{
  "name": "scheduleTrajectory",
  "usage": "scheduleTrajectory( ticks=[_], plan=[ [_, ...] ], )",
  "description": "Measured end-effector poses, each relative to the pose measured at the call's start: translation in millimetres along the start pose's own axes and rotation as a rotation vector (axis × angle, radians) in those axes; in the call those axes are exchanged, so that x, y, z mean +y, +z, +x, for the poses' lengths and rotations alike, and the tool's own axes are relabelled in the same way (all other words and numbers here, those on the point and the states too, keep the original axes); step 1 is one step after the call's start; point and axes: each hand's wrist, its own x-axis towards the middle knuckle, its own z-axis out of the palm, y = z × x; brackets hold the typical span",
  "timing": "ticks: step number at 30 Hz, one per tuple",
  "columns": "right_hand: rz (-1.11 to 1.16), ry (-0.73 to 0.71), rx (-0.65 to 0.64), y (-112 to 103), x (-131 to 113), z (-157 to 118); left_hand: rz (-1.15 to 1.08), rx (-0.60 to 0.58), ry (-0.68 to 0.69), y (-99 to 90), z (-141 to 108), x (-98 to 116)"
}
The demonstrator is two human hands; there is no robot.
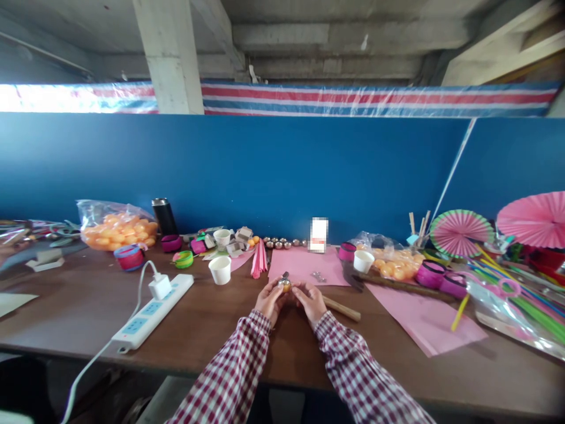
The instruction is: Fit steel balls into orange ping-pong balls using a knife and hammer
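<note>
My left hand (269, 301) and my right hand (310, 300) meet over the brown table. Between their fingertips is a small shiny metal ball (285, 285), silver with a golden tint. Both hands are closed on it, and the fingers cover part of its sides. A small dark tip shows just above the ball; I cannot tell what it belongs to. A wooden handle (345, 308) sticks out beside my right hand, its other end hidden. Just beyond the hands, a pink sheet (300, 262) bears a few small clear or silvery bits (318, 276).
Several silver balls (282, 242) line the back, by a folded pink paper fan (259, 260). White paper cups (219, 270), a power strip (154, 312) and a bag of orange balls (117, 229) stand left. Right are a hammer (397, 285), pink paper (424, 318) and paper fans (461, 234).
</note>
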Motion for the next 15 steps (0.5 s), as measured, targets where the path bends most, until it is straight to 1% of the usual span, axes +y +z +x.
scheduleTrajectory(
  ticks=[9, 15],
  plan=[
    [0.010, 0.014, -0.001, -2.2, 4.2, 1.5, 0.001, -0.031, -0.016, -0.4, 0.1, -1.0],
    [0.020, 0.031, 0.001, -2.8, 6.1, 1.8, -0.014, -0.031, -0.023, -0.7, -0.5, -0.6]
  ],
)
